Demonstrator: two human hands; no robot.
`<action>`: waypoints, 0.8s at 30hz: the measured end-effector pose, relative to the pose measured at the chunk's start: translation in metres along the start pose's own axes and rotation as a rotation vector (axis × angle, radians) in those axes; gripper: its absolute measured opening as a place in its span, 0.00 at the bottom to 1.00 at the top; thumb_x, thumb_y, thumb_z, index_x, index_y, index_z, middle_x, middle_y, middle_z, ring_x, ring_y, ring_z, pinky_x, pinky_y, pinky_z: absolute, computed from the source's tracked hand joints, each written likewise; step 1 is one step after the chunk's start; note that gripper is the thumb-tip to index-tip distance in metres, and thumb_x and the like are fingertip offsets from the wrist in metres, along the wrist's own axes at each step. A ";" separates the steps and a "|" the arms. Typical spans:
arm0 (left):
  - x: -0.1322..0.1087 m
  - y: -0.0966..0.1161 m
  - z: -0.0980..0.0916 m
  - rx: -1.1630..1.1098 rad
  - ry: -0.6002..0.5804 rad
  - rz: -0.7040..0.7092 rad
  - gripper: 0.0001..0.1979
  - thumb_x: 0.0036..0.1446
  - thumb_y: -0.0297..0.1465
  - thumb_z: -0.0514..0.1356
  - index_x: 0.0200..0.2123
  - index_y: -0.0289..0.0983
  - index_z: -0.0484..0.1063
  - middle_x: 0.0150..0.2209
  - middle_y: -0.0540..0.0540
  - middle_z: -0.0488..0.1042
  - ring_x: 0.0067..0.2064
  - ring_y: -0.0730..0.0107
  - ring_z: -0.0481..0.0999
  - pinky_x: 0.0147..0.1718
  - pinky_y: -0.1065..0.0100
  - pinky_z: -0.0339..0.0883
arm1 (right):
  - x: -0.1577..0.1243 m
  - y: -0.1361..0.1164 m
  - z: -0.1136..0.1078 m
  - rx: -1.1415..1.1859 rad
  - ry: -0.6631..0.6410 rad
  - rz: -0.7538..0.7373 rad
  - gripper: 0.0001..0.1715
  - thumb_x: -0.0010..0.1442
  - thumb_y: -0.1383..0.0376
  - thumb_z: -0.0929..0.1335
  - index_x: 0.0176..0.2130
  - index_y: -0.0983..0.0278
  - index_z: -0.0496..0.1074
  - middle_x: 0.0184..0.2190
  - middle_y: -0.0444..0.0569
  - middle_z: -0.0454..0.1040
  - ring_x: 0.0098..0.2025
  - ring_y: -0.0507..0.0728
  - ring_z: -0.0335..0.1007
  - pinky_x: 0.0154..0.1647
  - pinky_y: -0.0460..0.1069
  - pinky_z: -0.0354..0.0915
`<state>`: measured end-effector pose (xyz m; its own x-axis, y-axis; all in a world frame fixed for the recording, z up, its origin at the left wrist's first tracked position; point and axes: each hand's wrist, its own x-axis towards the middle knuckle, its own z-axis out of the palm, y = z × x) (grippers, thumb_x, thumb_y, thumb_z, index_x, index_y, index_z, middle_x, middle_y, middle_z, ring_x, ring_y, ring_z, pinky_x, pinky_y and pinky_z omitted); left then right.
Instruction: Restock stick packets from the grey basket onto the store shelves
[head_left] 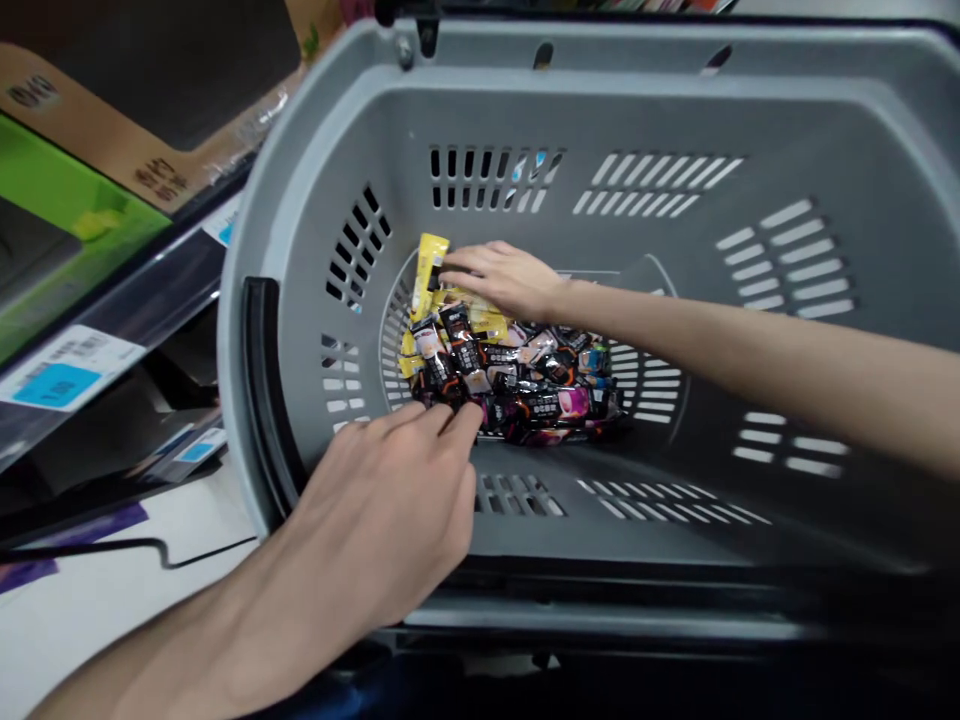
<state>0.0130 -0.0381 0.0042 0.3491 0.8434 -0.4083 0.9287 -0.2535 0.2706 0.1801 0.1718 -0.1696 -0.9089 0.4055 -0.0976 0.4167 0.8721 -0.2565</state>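
A grey plastic shopping basket fills the view. On its bottom lies a heap of small black snack packets with a few yellow ones among them. My right hand reaches in from the right and pinches a yellow packet at the far left of the heap, lifting it on end. My left hand comes over the near rim, fingers together, their tips touching the black packets at the near edge of the heap.
Shop shelves with price labels stand to the left of the basket. Green packaging and a brown cardboard box sit on them. The basket's black handle lies folded along its left rim.
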 end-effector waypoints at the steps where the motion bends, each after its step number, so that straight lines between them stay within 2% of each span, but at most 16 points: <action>1: 0.000 -0.001 0.000 0.005 0.005 -0.004 0.16 0.62 0.31 0.45 0.45 0.41 0.71 0.38 0.43 0.79 0.39 0.57 0.79 0.36 0.58 0.73 | 0.007 -0.001 -0.004 -0.037 -0.027 -0.071 0.33 0.64 0.74 0.61 0.66 0.59 0.57 0.64 0.53 0.60 0.66 0.68 0.51 0.62 0.64 0.54; 5: -0.001 -0.003 0.000 0.012 0.034 0.025 0.17 0.66 0.33 0.44 0.49 0.42 0.70 0.41 0.43 0.79 0.40 0.57 0.80 0.39 0.57 0.74 | 0.034 -0.015 -0.008 -0.205 -0.019 -0.201 0.25 0.66 0.71 0.59 0.61 0.61 0.63 0.56 0.53 0.64 0.63 0.67 0.55 0.58 0.62 0.55; 7: 0.000 -0.003 -0.001 0.008 0.007 0.038 0.17 0.67 0.33 0.44 0.48 0.42 0.71 0.40 0.44 0.79 0.39 0.57 0.80 0.38 0.56 0.74 | 0.044 -0.022 -0.006 -0.292 -0.015 -0.274 0.24 0.66 0.71 0.59 0.59 0.62 0.65 0.56 0.53 0.64 0.63 0.67 0.55 0.57 0.62 0.56; 10: 0.003 -0.004 -0.003 0.007 -0.052 0.032 0.17 0.67 0.33 0.43 0.45 0.41 0.71 0.38 0.44 0.78 0.38 0.56 0.80 0.36 0.56 0.74 | 0.053 -0.023 0.000 -0.385 -0.096 -0.337 0.23 0.66 0.73 0.57 0.57 0.64 0.67 0.54 0.53 0.67 0.63 0.66 0.57 0.58 0.63 0.57; 12: 0.003 -0.004 -0.003 0.015 -0.047 0.025 0.17 0.67 0.33 0.43 0.46 0.41 0.71 0.38 0.44 0.79 0.39 0.56 0.80 0.37 0.57 0.74 | 0.052 -0.018 0.007 -0.386 -0.165 -0.263 0.24 0.67 0.74 0.55 0.56 0.66 0.69 0.50 0.55 0.70 0.57 0.65 0.65 0.55 0.61 0.61; 14: 0.003 -0.003 -0.003 0.023 -0.024 0.016 0.17 0.68 0.34 0.44 0.50 0.41 0.70 0.40 0.43 0.79 0.41 0.57 0.80 0.40 0.57 0.74 | 0.045 -0.012 0.014 -0.331 -0.209 -0.100 0.24 0.67 0.75 0.55 0.56 0.68 0.69 0.50 0.58 0.72 0.50 0.63 0.70 0.49 0.57 0.65; 16: 0.002 -0.002 -0.004 0.023 -0.034 0.009 0.17 0.68 0.34 0.44 0.50 0.41 0.70 0.40 0.43 0.79 0.42 0.58 0.80 0.41 0.58 0.74 | 0.034 -0.006 0.020 -0.253 -0.258 0.058 0.23 0.66 0.74 0.57 0.56 0.69 0.69 0.51 0.61 0.72 0.48 0.65 0.72 0.44 0.55 0.67; 18: 0.002 -0.001 -0.005 0.019 -0.052 0.007 0.16 0.68 0.33 0.44 0.49 0.41 0.70 0.39 0.44 0.79 0.42 0.58 0.79 0.41 0.58 0.74 | 0.022 0.000 0.026 -0.187 -0.311 0.166 0.22 0.66 0.72 0.58 0.56 0.72 0.69 0.52 0.64 0.72 0.49 0.67 0.72 0.45 0.55 0.67; 21: 0.002 0.001 -0.006 0.000 -0.071 0.010 0.16 0.68 0.32 0.44 0.49 0.40 0.69 0.39 0.44 0.78 0.41 0.58 0.79 0.42 0.56 0.74 | 0.009 0.007 0.030 -0.137 -0.337 0.238 0.24 0.66 0.72 0.57 0.58 0.75 0.66 0.51 0.68 0.72 0.49 0.69 0.73 0.46 0.57 0.66; 24: 0.002 0.002 -0.007 -0.011 -0.070 0.020 0.17 0.68 0.32 0.43 0.50 0.39 0.68 0.40 0.44 0.77 0.42 0.56 0.79 0.42 0.53 0.74 | 0.004 0.012 0.031 -0.117 -0.355 0.263 0.25 0.65 0.71 0.60 0.59 0.75 0.65 0.52 0.67 0.73 0.48 0.70 0.73 0.45 0.58 0.66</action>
<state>0.0145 -0.0337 0.0106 0.3761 0.8031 -0.4621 0.9201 -0.2649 0.2886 0.1807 0.1759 -0.2026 -0.7134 0.5162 -0.4739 0.6150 0.7854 -0.0705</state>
